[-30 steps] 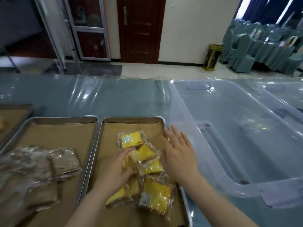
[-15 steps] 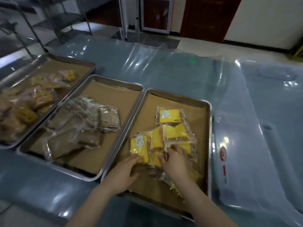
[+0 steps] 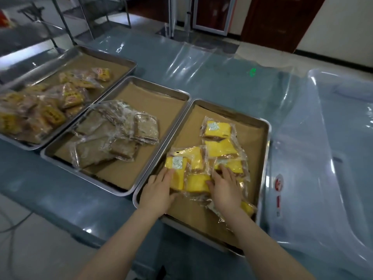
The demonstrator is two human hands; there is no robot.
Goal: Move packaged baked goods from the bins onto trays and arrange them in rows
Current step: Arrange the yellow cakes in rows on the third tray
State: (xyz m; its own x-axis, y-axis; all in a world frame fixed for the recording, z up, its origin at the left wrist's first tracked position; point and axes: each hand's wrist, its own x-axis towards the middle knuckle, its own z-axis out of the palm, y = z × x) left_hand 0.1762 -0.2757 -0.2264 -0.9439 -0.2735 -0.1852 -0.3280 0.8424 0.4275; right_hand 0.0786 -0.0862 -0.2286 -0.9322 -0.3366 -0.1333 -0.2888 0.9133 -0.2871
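Yellow cake slices in clear plastic wrappers (image 3: 219,152) lie in a loose, overlapping heap on the brown paper liner (image 3: 250,136) of the right-hand steel tray (image 3: 266,150), toward its near half. How many there are is hard to tell, since the wrappers overlap and glare. One packet is mostly hidden under the right wrist, with only a yellow corner showing. The white labels are too small to read. The forearms cover part of the tray's near rim.

The left hand (image 3: 159,190) lies with fingers spread flat on the labelled packet at the heap's left edge, its thumb along the packet's near side. The right hand (image 3: 226,188) presses flat, lightly bent fingers on a packet in the middle. Neither hand lifts anything.

A second ago the right hand was raised flat beside the tray's right rim; now it is down on the heap, and the view has swung left and down.

The farthest slice lies apart from the rest, its long axis across the tray. The labelled packet points roughly from near to far; the others lie at mixed angles.

On the blue-grey worktop (image 3: 201,65), the middle steel tray (image 3: 141,82) holds brown wrapped slabs (image 3: 113,138). The far-left steel tray (image 3: 113,55), cut off by the frame, holds orange-yellow packets (image 3: 60,102). A clear plastic bin (image 3: 333,158) is cut off on the right.
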